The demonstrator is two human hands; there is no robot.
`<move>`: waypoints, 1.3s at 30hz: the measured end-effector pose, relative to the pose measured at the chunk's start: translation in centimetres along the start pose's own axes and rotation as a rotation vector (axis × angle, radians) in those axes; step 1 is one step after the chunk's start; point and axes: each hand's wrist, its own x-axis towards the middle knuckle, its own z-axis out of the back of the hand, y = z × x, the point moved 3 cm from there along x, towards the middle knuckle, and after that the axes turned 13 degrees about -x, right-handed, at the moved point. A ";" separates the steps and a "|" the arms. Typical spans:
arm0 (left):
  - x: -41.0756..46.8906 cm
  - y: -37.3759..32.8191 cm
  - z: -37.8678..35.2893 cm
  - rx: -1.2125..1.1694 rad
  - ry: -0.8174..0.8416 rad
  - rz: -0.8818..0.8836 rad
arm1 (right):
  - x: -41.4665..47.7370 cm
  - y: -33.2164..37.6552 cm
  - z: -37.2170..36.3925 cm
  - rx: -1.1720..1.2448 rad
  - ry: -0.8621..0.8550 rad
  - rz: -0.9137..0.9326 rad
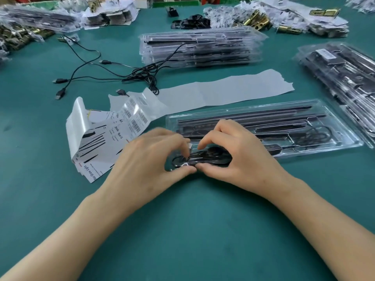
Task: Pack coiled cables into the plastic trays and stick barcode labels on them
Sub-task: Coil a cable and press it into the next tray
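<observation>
Left hand (150, 159), right hand (233, 153): each grip pinched on coiled cable (215, 157), on tabletop (182, 220), just beside plastic tray (351, 141). Label sheet (113, 138) lies left.

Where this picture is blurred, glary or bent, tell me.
Head view: the light is even, with only soft shadows under the left hand and right hand. Head view: their fingertips on the coiled cable smear slightly. Head view: white glare streaks the plastic tray rim and the stacked trays. Head view: the far piles are soft, and a wide-angle bend shows at the edges.
</observation>
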 end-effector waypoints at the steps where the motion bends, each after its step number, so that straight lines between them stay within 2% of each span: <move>1: -0.2 0.2 0.3 0.025 -0.048 0.024 | -0.1 -0.1 -0.2 0.011 -0.007 -0.002; 3: -1.3 0.6 0.6 0.062 -0.154 0.120 | -0.2 -0.2 -0.5 0.000 -0.023 0.006; 6: -3.8 1.3 0.0 -0.086 -0.231 0.303 | -0.4 -0.3 -0.6 -0.011 -0.042 0.010; 12: -4.6 1.1 -1.2 -0.323 -0.352 0.364 | -0.5 -0.3 -0.6 -0.003 -0.053 0.025; 15: -4.7 1.0 -1.0 -0.354 -0.347 0.366 | -0.5 -0.3 -0.6 -0.001 -0.064 0.026; 18: -4.5 0.8 -1.1 -0.213 -0.323 0.333 | -0.6 -0.2 -0.6 0.004 -0.071 0.023; 23: -4.0 0.9 -1.7 -0.068 -0.163 0.314 | -0.5 -0.1 -0.5 0.028 -0.078 0.007; 31: -4.1 0.8 -2.8 0.141 0.004 0.344 | -0.3 -0.4 -0.4 0.077 -0.065 -0.035; 39: -2.2 2.1 -2.7 0.046 -0.027 0.345 | -0.5 -0.5 -0.4 0.143 -0.075 -0.050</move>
